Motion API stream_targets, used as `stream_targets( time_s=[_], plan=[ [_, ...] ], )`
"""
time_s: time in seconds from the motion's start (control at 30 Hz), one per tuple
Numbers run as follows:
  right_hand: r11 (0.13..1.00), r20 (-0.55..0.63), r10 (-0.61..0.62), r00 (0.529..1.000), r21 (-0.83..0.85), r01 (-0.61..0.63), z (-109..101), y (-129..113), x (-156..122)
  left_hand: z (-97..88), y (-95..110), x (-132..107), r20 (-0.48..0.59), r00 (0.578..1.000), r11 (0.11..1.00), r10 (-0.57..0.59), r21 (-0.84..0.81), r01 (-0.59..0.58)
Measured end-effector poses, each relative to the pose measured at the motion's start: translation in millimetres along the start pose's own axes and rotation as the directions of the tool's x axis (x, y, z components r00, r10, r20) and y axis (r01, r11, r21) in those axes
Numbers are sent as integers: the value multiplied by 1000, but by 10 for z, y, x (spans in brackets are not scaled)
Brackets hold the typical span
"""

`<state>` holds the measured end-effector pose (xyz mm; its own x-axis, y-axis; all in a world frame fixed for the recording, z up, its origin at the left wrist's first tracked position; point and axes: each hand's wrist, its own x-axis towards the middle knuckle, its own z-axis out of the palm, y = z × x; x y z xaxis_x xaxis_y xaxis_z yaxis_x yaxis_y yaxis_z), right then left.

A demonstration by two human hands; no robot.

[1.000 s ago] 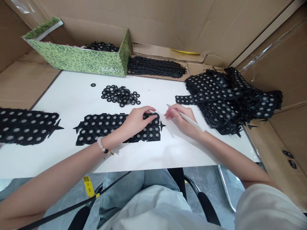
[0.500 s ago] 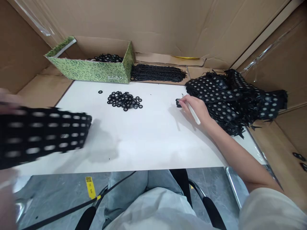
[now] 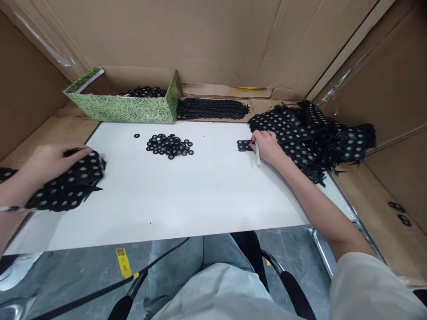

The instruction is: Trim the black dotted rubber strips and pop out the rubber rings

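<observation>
At the left edge of the table, my left hand [image 3: 55, 162] is closed, thumb and fingers together at the upper edge of a black sheet with rows of pale round dots [image 3: 75, 182]. The sheet rests partly on the table and partly under my wrist. On the right, my right hand [image 3: 265, 146] is closed around a slim white pen-like tool [image 3: 257, 154] held nearly upright. Its fingertips touch a small black dotted strip [image 3: 243, 145] lying flat; they hide the strip's right end. Loose black rings [image 3: 170, 146] form a pile between the hands.
Behind my right hand lies a heap of black dotted sheets [image 3: 300, 133]. A green patterned box [image 3: 123, 106] holds black pieces at the back left. Beside it sits a stack of black strips [image 3: 213, 109]. One ring [image 3: 136, 135] lies apart. Cardboard walls [image 3: 213, 40] surround the table.
My left hand has lowered the black dotted sheet onto the table's left side. My right hand stays at the small strip, the white tool now more upright. The view has shifted slightly.
</observation>
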<state>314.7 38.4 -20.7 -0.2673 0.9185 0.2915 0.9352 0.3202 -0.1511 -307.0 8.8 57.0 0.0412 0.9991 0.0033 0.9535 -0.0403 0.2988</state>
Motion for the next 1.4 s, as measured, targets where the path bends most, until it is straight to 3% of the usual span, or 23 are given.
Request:
stream_targets(
  time_s=[0.1,0.17,0.23,0.3,0.4,0.47,0.53,0.6,0.7,0.8,0.9,1.0,1.13,1.2,1.27,1.4],
  plan=[
    [991,16,6,1000,131,-8,-48,10,8,292,639,258,-149,986,976,77,213,-44],
    [955,23,-9,1000,296,2,-93,-43,-2,472,1108,235,-257,952,983,166,119,-139],
    [876,-1,-35,999,481,31,-129,-186,-39,687,1600,129,-156,944,951,289,-65,-302],
    [771,-41,-57,998,633,70,-149,-409,-112,952,2090,7,-40,910,876,413,-256,-409],
    [643,-26,-114,993,760,94,-158,-762,-258,1349,2696,-116,140,834,749,534,-535,-390],
    [605,18,-190,982,789,102,-167,-916,-332,1523,2922,-140,173,838,714,518,-626,-312],
    [618,47,-220,974,779,102,-185,-970,-362,1590,2972,-131,179,870,704,458,-672,-232],
    [649,87,-221,971,757,80,-204,-942,-353,1557,2877,-114,188,886,711,423,-676,-196],
    [737,169,-253,953,672,76,-202,-828,-306,1375,2600,-127,186,904,749,385,-635,-188],
    [802,189,-276,942,586,118,-163,-723,-271,1121,2314,-217,199,946,804,255,-587,-93],
    [754,236,-273,932,655,55,-140,-691,-272,897,2056,-353,235,968,850,86,-525,52],
    [662,269,-297,916,750,-5,-145,-736,-300,767,1763,-466,162,986,919,-46,-379,105],
    [571,244,-288,926,820,-38,-123,-846,-323,711,1421,-484,129,991,994,21,-110,-6],
    [544,238,-279,930,838,-51,-80,-910,-313,716,1434,-441,-23,993,993,116,-22,-117],
    [511,227,-287,931,858,-51,-17,-983,-289,767,1634,-381,-133,967,974,217,-39,-224],
    [408,150,-277,949,912,-25,119,-1114,-227,1072,2337,-232,10,903,867,429,-288,-408]
  ],
)
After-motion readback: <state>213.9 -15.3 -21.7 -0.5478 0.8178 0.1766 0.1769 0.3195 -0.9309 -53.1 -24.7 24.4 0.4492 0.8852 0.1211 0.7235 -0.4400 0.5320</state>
